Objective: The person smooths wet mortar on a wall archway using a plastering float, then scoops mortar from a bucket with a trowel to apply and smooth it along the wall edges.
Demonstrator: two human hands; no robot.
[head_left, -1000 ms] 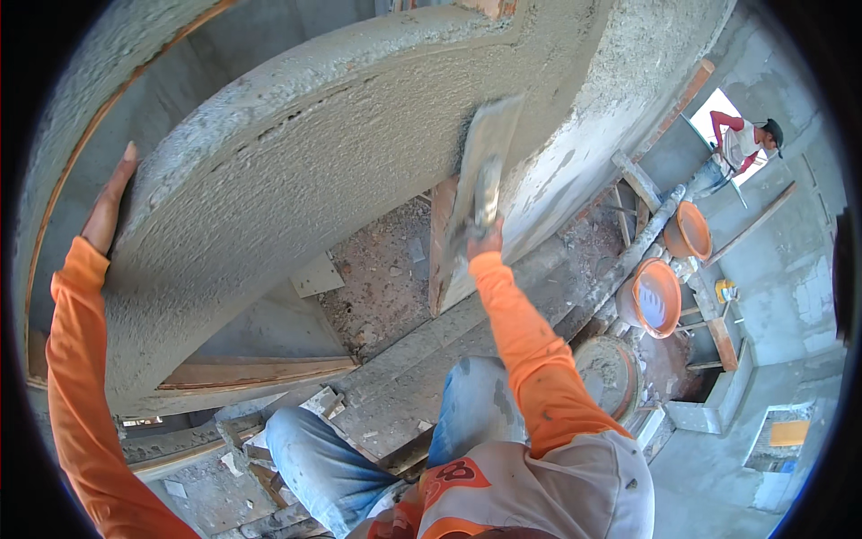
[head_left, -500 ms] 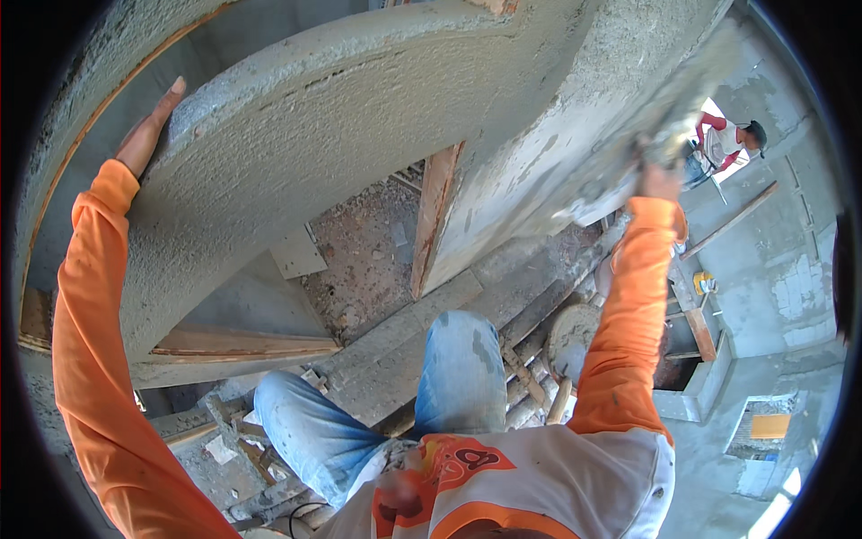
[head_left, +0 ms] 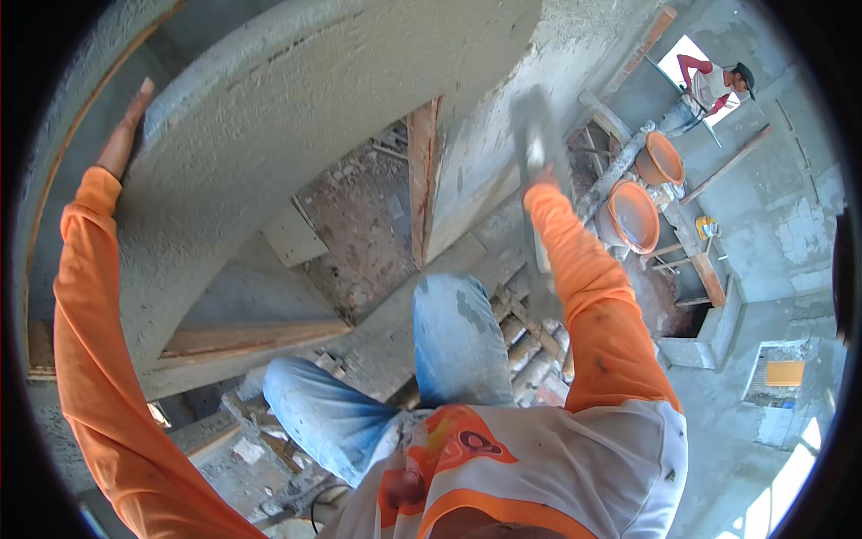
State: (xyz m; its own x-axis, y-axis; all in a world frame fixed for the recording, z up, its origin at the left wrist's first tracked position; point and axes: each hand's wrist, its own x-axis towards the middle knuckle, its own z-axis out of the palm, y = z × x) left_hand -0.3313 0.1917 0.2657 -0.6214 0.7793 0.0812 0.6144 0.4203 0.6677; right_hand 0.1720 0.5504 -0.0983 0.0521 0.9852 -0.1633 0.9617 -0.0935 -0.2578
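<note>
My left hand (head_left: 126, 130) rests on the upper edge of a curved, freshly plastered wall (head_left: 269, 135), at the far left, with its fingers stretched out. My right hand (head_left: 541, 177) is closed around a long grey plastering float (head_left: 532, 117), smeared by motion. The float stands lengthwise in front of the pale, patchy wall face (head_left: 480, 153) beside an opening with a wooden frame (head_left: 423, 180). Whether its blade touches that face I cannot tell.
Planks (head_left: 386, 355) and rubble lie around my knees. Two orange tubs (head_left: 628, 218) (head_left: 661, 160) stand at the right. Beyond them a person (head_left: 709, 90) in a cap stands by a bright opening. A long wooden pole (head_left: 727, 163) slants nearby.
My right hand has swung left with the float, which now points more upright in view. The orange tubs have come into sight. My left hand stays on the wall edge.
</note>
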